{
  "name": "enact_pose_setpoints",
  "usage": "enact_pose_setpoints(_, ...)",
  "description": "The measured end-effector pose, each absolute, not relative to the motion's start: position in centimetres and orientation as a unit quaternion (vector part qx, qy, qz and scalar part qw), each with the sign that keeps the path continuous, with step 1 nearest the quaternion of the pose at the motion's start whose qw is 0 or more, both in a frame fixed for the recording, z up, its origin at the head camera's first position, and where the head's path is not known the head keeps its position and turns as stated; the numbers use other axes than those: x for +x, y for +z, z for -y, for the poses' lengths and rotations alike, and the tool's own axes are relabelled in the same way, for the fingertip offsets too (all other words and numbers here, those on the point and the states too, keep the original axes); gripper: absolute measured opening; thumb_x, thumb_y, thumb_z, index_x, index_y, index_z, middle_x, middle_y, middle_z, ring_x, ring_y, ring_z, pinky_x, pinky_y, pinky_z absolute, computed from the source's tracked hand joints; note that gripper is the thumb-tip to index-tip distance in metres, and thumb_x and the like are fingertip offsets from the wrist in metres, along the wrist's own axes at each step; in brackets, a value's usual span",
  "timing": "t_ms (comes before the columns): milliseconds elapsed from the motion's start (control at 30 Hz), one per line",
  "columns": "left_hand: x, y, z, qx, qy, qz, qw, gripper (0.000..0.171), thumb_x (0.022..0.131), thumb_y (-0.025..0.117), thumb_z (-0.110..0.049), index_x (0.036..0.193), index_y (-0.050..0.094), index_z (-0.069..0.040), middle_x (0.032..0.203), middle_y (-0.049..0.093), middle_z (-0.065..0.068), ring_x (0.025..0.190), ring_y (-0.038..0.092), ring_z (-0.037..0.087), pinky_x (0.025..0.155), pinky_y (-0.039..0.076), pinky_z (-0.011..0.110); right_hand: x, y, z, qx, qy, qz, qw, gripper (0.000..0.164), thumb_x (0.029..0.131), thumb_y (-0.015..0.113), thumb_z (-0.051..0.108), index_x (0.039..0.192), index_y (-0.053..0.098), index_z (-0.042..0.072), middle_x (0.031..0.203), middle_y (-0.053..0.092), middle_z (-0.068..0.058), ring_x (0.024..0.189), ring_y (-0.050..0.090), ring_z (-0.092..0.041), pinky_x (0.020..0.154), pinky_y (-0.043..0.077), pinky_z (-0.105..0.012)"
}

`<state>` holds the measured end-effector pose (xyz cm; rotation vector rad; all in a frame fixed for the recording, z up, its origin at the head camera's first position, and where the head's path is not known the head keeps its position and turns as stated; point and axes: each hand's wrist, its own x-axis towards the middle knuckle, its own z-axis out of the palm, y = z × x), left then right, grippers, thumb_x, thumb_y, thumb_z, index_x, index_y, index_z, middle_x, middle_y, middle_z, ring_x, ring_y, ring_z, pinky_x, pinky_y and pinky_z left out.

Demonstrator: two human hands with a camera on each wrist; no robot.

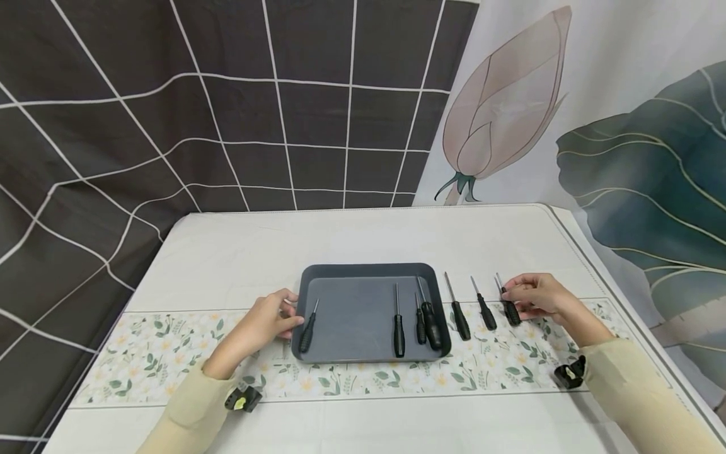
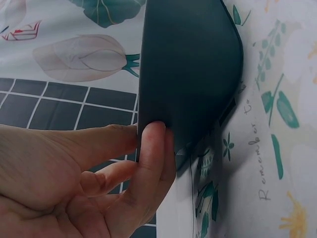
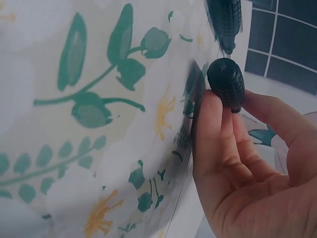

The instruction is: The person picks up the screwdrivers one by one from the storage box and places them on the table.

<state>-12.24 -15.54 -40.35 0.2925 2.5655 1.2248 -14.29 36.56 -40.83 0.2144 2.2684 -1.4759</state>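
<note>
Left hand (image 1: 266, 325) on the tray (image 1: 354, 321), right hand (image 1: 539, 296) on a screwdriver (image 1: 511, 310)

The tray sits at the middle of the table (image 1: 351, 243), partly over a floral strip (image 1: 193, 353). The left hand pinches its left rim between thumb and fingers, the fingers against the outer wall. The right hand, barely parted, has the black handle of the rightmost screwdriver between thumb and fingers, shaft pointing far; whether the tool is clear of the cloth I cannot tell.

Two more screwdrivers lie between the tray and that hand: a long one (image 1: 461, 321) just beside the tray's right rim, and a shorter one (image 1: 486, 313) farther right. Both point far and tilt left.

Four lie inside the tray. One (image 1: 308, 334) is near the left wall, tilted right. The others are grouped at the right: a straight one (image 1: 399, 334), a small one (image 1: 420, 325) and a thick one (image 1: 432, 325) next to the right wall.

Behind the table hang a dark checked curtain (image 1: 227, 126) and, right, a white flowered one (image 1: 505, 113).
</note>
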Motion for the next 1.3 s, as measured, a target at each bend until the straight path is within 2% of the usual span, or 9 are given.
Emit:
enact_pose_setpoints(433,-12.3,-40.2,15.7,0.103,0.417,-0.892,0.141,0.041,0.09,0.071,0.002,0.124,0.053,0.016,0.091,0.066,0.012,0.063,0.068,0.015,0.057,0.06,0.023,-14.2,-41.3,-35.9,0.094,-0.511,-0.836,0.175,0.028,0.09,0.07,0.003,0.111,0.059,-0.012,0.074,0.062,0.0,0.056,0.059,-0.013,0.053,0.061,-0.031)
enact_pose_setpoints(1300,-12.1,-40.2,15.6,0.097,0.424,-0.889,0.141,0.042,0.09,0.071,0.002,0.125,0.053,0.016,0.09,0.066,0.011,0.063,0.068,0.016,0.057,0.061,0.024,-14.2,-41.7,-35.1,0.076,-0.462,-0.871,0.147,0.029,0.089,0.072,0.004,0.109,0.061,-0.015,0.074,0.064,-0.002,0.057,0.057,-0.017,0.05,0.058,-0.032)
